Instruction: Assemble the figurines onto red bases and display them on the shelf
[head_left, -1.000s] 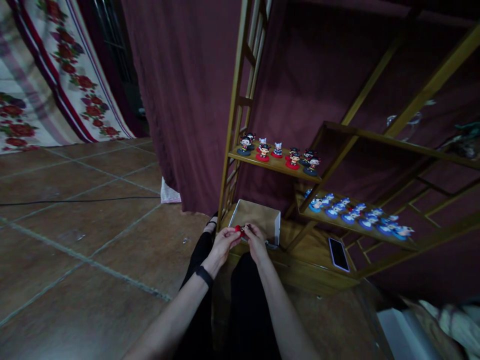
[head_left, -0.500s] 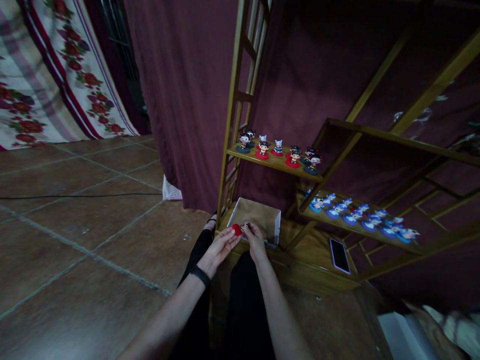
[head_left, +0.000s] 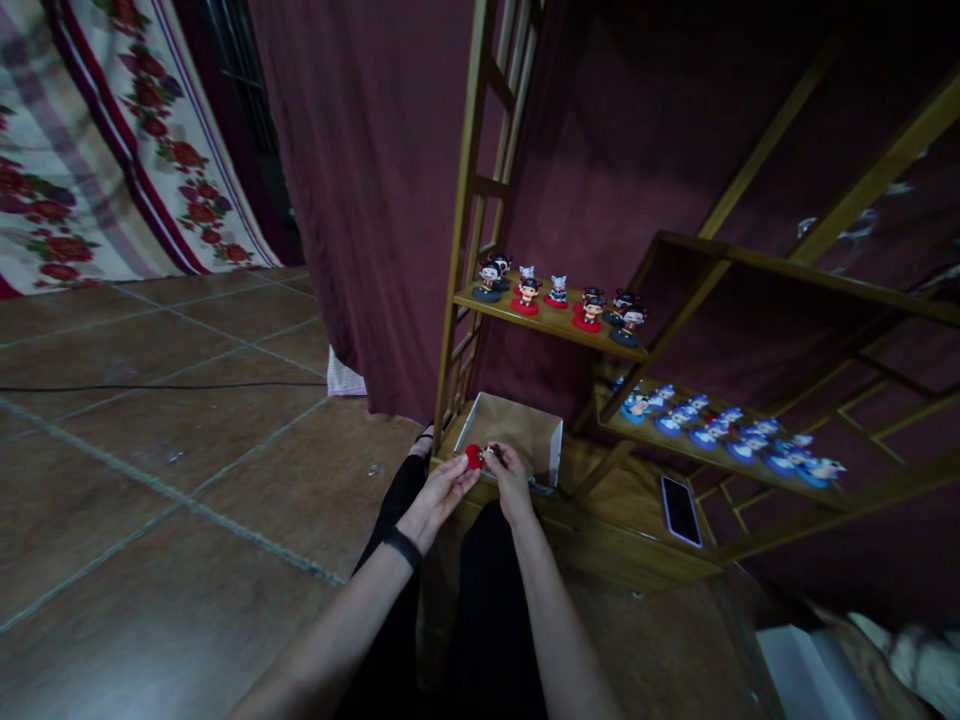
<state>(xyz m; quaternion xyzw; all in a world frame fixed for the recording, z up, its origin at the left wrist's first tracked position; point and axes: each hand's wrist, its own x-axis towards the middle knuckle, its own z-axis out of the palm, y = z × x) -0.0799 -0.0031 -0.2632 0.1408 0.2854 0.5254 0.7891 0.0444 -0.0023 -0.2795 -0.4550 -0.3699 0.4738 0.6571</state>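
Observation:
My left hand (head_left: 441, 492) pinches a small red round base (head_left: 473, 457) at its fingertips. My right hand (head_left: 511, 474) is closed on a tiny figurine (head_left: 491, 454) held right against that base. Both hands hover over the near edge of an open cardboard box (head_left: 517, 425) on the lowest wooden board. A black band circles my left wrist.
A wooden shelf unit (head_left: 555, 325) carries several red and black figurines (head_left: 559, 297); a lower shelf holds several blue figurines (head_left: 720, 430). A phone (head_left: 681, 510) lies on the bottom board. Maroon curtain behind, tiled floor and a black cable to the left.
The red base has turned so its flat round face shows more. Both hands stay together over the box; the view has shifted slightly.

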